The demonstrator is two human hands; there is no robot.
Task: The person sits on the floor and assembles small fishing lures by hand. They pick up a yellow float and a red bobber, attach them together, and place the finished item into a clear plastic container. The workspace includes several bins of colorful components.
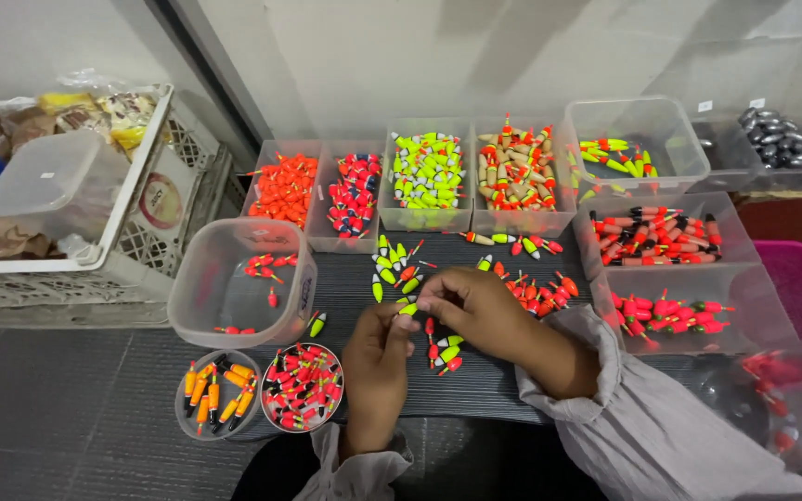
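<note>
Grey sleeves frame the bottom of the view, and from them both hands meet over a dark ribbed mat (pixel 475 376). Fingers of the left hand (pixel 378 357) are curled, its fingertips pinching a small yellow-green fishing float (pixel 407 309). Just beside it, the right hand (pixel 475 311) bends over the same float, thumb and forefinger closed on its upper end, so both hands grip the one piece above the mat.

Loose floats (pixel 446 353) lie scattered under and around the hands. Near the left hand stand two round tubs, one with orange floats (pixel 218 394) and one with red floats (pixel 303 386). Behind them sits a clear square container (pixel 199 297), nearly empty. Along the back runs a row of clear bins sorted by colour: orange (pixel 282 186), red and blue (pixel 355 193), neon yellow (pixel 427 172), and tan (pixel 515 172). A white crate (pixel 136 264) stands at far left.
</note>
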